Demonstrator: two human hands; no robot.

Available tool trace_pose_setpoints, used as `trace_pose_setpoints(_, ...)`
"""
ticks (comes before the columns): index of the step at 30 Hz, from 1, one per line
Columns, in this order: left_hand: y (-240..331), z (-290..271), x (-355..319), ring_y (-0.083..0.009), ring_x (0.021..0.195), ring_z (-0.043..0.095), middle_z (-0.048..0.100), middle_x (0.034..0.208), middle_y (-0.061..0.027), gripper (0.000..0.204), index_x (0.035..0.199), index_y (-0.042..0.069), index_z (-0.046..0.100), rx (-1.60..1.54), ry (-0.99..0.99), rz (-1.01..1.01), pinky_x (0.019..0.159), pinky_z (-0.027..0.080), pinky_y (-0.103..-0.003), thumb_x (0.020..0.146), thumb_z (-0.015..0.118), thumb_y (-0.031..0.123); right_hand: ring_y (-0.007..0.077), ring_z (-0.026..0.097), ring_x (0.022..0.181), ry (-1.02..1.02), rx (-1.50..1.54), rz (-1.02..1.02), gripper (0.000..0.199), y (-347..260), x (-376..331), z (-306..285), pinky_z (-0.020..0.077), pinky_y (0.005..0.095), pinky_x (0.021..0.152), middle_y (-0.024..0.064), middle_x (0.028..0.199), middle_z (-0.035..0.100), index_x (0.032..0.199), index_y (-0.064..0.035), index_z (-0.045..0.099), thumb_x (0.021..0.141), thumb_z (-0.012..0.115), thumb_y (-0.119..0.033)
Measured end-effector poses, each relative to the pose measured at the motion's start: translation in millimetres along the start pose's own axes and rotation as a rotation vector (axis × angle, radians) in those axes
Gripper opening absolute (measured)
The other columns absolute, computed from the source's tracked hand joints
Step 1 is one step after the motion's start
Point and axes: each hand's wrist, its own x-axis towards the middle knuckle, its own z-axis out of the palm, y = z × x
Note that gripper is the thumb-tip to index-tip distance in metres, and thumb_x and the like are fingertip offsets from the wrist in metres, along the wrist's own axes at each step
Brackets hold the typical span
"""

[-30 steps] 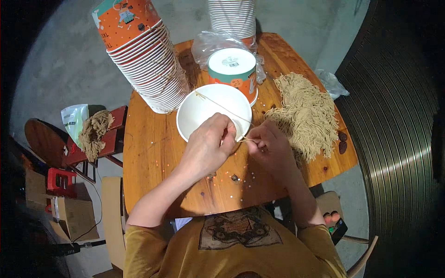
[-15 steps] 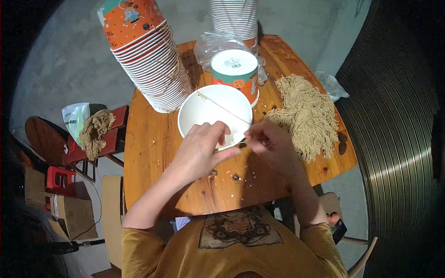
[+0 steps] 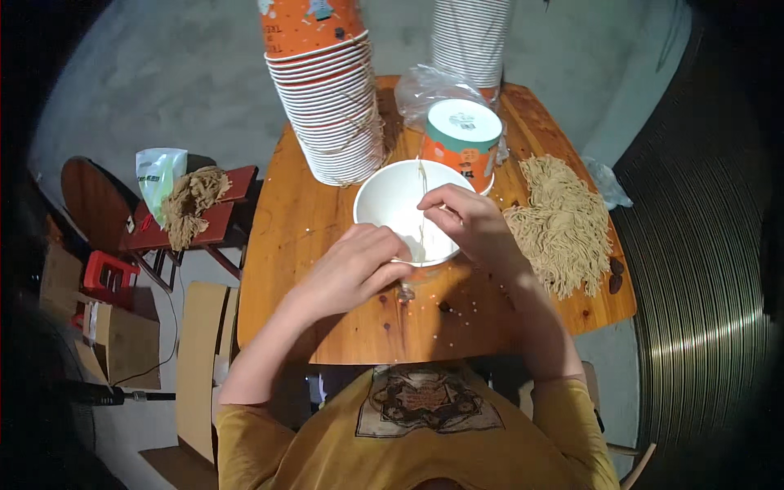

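A round paper tub (image 3: pixel 385 204) with a white inside stands tilted toward me on the wooden table. A thin tan string (image 3: pixel 423 175) runs from its far rim down across its mouth. My right hand (image 3: pixel 478 227) is over the tub's right side, thumb and forefinger pinched together on the string. At the near left rim, my left hand (image 3: pixel 353 268) is closed, with forefinger and thumb either side of the rim; its other fingertips are hidden. A heap of tan strings (image 3: pixel 565 229) lies to the right of my right hand.
Behind the tub are a tall stack of orange-and-white tubs (image 3: pixel 331 114), an upturned tub (image 3: pixel 464 151), a clear plastic bag (image 3: pixel 429 88) and a second stack (image 3: pixel 470 45). Tiny pale bits dot the table (image 3: pixel 359 335). At left, a red bench (image 3: pixel 224 204) bears another tan bundle (image 3: pixel 196 196).
The view has shifted. My right hand has moved from the near right rim to over the tub's mouth, and the string has swung from a slant to nearly straight. The left hand has settled onto the rim.
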Motion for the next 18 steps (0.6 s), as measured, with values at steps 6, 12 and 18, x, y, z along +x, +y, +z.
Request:
trace_pose_setpoints(6,10,23,23,-0.0364,0.073,0.058,0.061,0.079,-0.0164,0.024,0.077,0.001,0.062,0.042,0.234,-0.387,0.075,0.043,-0.043,0.088,0.055,0.022,0.022,0.062,0.076,0.037,0.023,0.009,0.011,0,2,15,0.049,0.0318,0.068,0.0086,0.085,0.064,0.092,-0.0042,0.061,0.083,0.06,-0.009)
trace_pose_setpoints(12,9,30,22,-0.0301,0.077,0.057,0.06,0.077,-0.0122,0.019,0.074,0.001,0.062,0.088,0.191,-0.349,0.083,0.04,-0.04,0.084,0.057,0.016,0.0201,0.061,0.074,0.095,-0.043,-0.003,0.009,2,4,18,0.0485,0.0305,0.067,0.0084,0.082,0.063,0.091,-0.0041,0.062,0.084,0.057,-0.007)
trace_pose_setpoints(18,13,22,14,-0.0261,0.076,0.054,0.054,0.071,-0.0099,0.014,0.072,0.002,0.055,0.008,0.144,-0.206,0.087,0.035,-0.039,0.081,0.056,0.013,0.0224,0.06,0.07,0.164,-0.126,0.02,0.006,2,14,15,0.0476,0.0326,0.064,0.0099,0.078,0.061,0.087,-0.004,0.06,0.083,0.056,-0.004)
